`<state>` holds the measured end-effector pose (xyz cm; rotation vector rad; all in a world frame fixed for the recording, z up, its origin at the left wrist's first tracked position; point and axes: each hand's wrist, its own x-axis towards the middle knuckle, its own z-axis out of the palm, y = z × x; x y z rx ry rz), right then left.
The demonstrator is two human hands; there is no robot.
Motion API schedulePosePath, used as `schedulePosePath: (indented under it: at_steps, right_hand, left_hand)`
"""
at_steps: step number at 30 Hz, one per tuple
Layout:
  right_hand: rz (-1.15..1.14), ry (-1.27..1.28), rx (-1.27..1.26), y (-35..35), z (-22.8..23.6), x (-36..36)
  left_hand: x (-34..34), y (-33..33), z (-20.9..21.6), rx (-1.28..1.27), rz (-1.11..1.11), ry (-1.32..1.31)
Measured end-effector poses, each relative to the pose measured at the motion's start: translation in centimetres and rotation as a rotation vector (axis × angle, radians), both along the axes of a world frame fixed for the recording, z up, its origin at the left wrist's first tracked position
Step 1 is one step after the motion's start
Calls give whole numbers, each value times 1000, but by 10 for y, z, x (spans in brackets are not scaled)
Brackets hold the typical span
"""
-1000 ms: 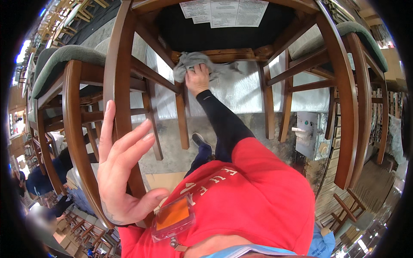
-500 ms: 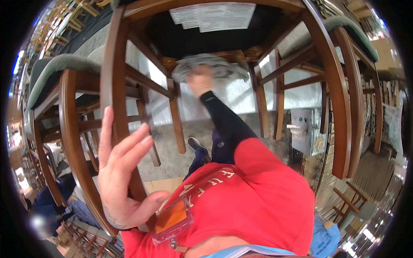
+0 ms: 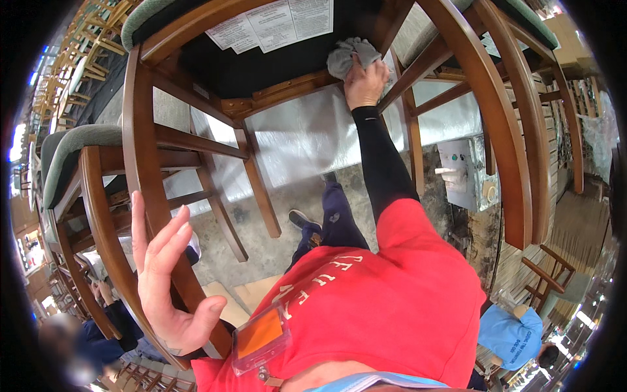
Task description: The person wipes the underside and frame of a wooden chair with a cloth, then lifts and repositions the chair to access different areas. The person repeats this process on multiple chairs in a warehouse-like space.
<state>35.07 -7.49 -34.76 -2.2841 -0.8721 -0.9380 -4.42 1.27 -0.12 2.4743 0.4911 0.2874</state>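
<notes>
A brown wooden chair point(image 3: 140, 104) stands in front of me with the black underside point(image 3: 248, 65) of its seat showing. White printed labels point(image 3: 294, 26) are stuck on that underside. My right hand point(image 3: 366, 81), in a black sleeve, grips a bunched grey cloth point(image 3: 353, 57). The cloth lies against the seat frame near its right corner, by a leg. Beside the near left leg, my left hand point(image 3: 166, 281) is raised with its fingers stretched and thumb apart, holding nothing. Whether its palm touches the wood I cannot tell.
More chairs with grey-green seats stand close at the left point(image 3: 98, 137) and right. A grey control box point(image 3: 457, 173) with buttons is on the right, past silvery sheeting point(image 3: 300, 140). A person in a blue shirt point(image 3: 513, 336) works at the lower right; another person point(image 3: 91, 340) is at the lower left.
My right hand has slid the cloth rightward along the frame to the corner. The chair has shifted left in view. My left hand stays stretched out near the leg.
</notes>
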Motion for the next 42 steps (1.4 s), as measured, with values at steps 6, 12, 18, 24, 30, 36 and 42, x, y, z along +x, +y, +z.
schedulePosePath:
  at_steps: [6, 12, 18, 24, 30, 36, 42]
  right_hand:
    - [24, 275, -94, 13, -45, -35]
    - [0, 361, 199, 19, -23, -23]
    - [-130, 619, 458, 46, -60, -88]
    - [-353, 554, 428, 56, -24, -47]
    - [-380, 624, 491, 63, -40, -72]
    - [-466, 614, 506, 66, -22, -45]
    - [-485, 594, 437, 59, -35, -51]
  left_hand:
    - [4, -3, 5, 12, -11, 43]
    - [4, -2, 8, 32, -30, 73]
    - [5, -6, 7, 15, -9, 84]
    - [5, -10, 5, -26, 3, 63]
    - [5, -10, 8, -38, 25, 76]
    - [6, -12, 6, -35, 38, 59]
    - [5, -8, 9, -11, -5, 90]
